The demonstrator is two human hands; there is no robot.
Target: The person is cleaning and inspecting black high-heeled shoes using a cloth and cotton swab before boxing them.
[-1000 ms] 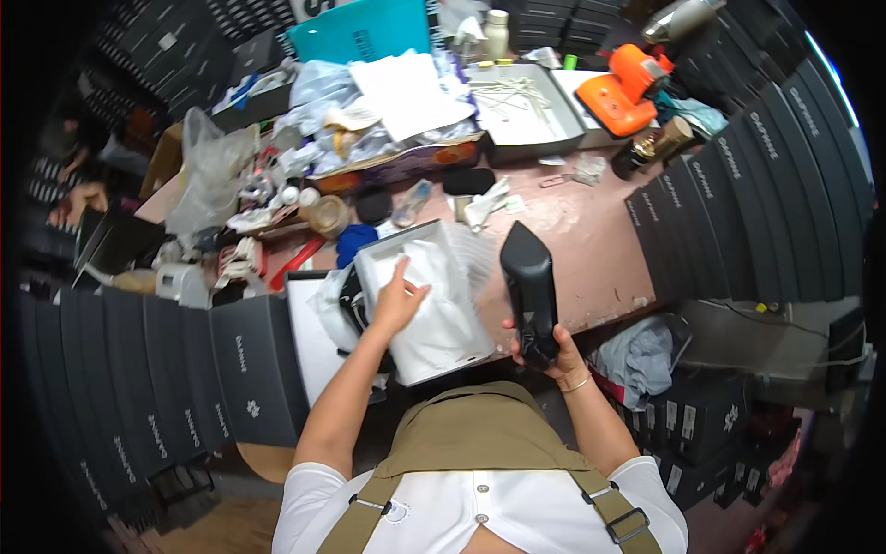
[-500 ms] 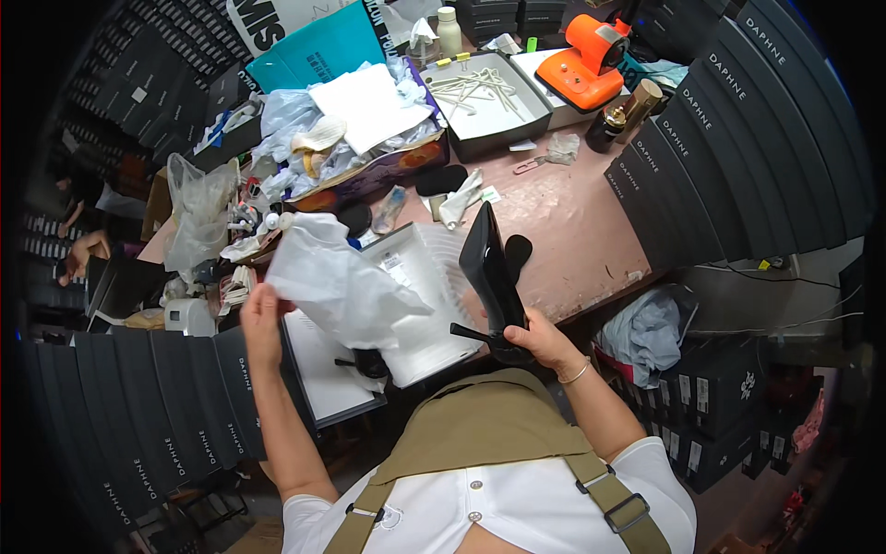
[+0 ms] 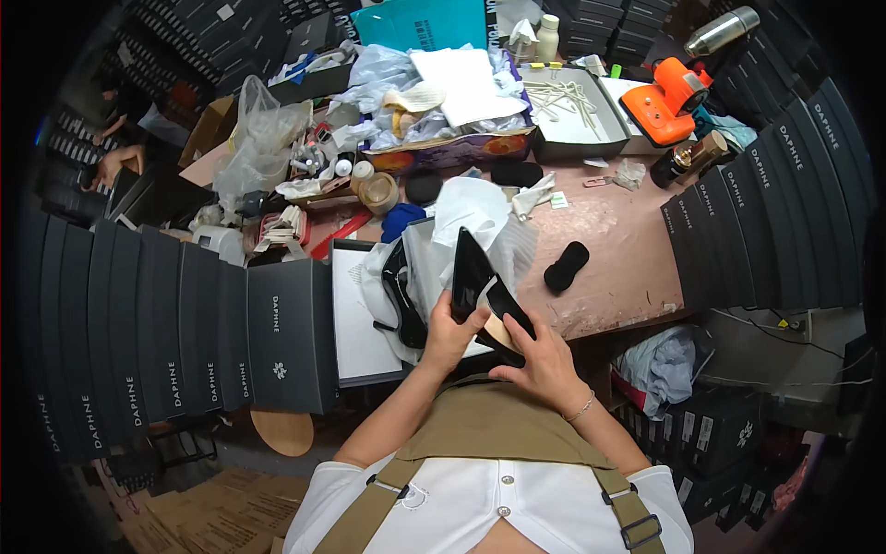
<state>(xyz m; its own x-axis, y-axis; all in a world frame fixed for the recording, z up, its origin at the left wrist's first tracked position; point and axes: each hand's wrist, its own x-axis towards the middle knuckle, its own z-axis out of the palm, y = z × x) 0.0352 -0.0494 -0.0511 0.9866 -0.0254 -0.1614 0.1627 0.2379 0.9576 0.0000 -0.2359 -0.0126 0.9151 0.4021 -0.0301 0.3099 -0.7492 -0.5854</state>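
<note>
A glossy black shoe (image 3: 468, 277) is held over the near edge of the table (image 3: 637, 240), toe between eleven and twelve o'clock, its pale insole (image 3: 498, 330) showing. Behind it seems to be an open pale box (image 3: 425, 266), with white tissue (image 3: 471, 208) rising at twelve. At nine o'clock a second black shoe (image 3: 413, 325) lies in white wrapping (image 3: 377, 268), beside a flat white-lined box (image 3: 355, 337). Farther out at twelve, a purple carton (image 3: 461, 152) is heaped with crumpled plastic bags (image 3: 383, 69) and a white sheet (image 3: 466, 83); at one, a shallow dark-sided tray (image 3: 581, 150) holds thin white sticks (image 3: 563, 100). A black pad (image 3: 567, 267) lies near three o'clock.

The left hand (image 3: 449, 334) grips the held shoe's left side, thumb across its edge; the right hand (image 3: 546, 360) clasps its rear, fingers on the right side.

The held shoe's heel is hidden, and much of the pale box is covered by shoe, tissue and hands.
</note>
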